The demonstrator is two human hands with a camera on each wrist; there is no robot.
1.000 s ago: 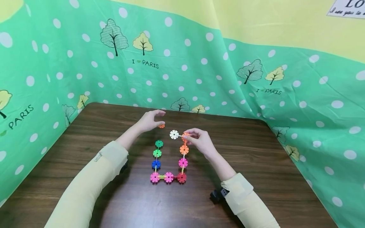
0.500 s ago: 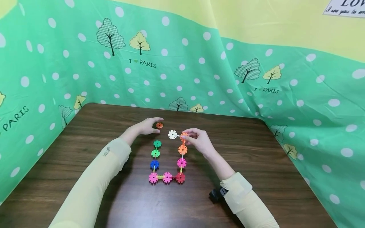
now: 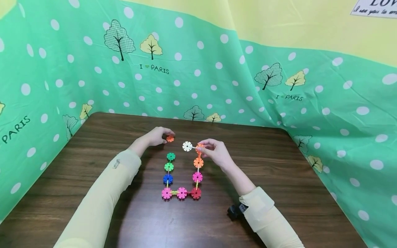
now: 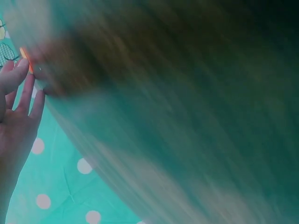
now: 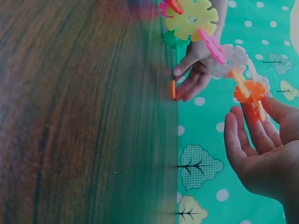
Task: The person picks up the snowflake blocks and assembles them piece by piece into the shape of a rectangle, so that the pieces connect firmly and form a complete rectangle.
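My right hand (image 3: 218, 154) pinches an orange notched snowflake disc (image 5: 250, 91) at the far right end of a U-shaped chain of interlocking plastic discs. From that disc a white snowflake disc (image 3: 187, 146) sticks out to the left, joined by a thin white piece set edge-on. At the back of the table my left hand (image 3: 156, 136) has its thumb and fingers on a loose orange snowflake disc (image 3: 170, 138), seen edge-on between thumb and fingers in the left wrist view. The chain's left arm ends in a dark green disc (image 3: 171, 156).
Pink discs (image 3: 182, 193) and a red disc (image 3: 196, 193) form the chain's near side, with a blue disc (image 3: 168, 179) on its left arm. All lies on a dark wooden table (image 3: 263, 165). A green dotted cloth (image 3: 198, 89) hangs behind the table.
My left hand has come down to the loose orange disc and closed its fingertips on it; the disc has shifted slightly left and nearer. The right hand keeps its hold on the chain.
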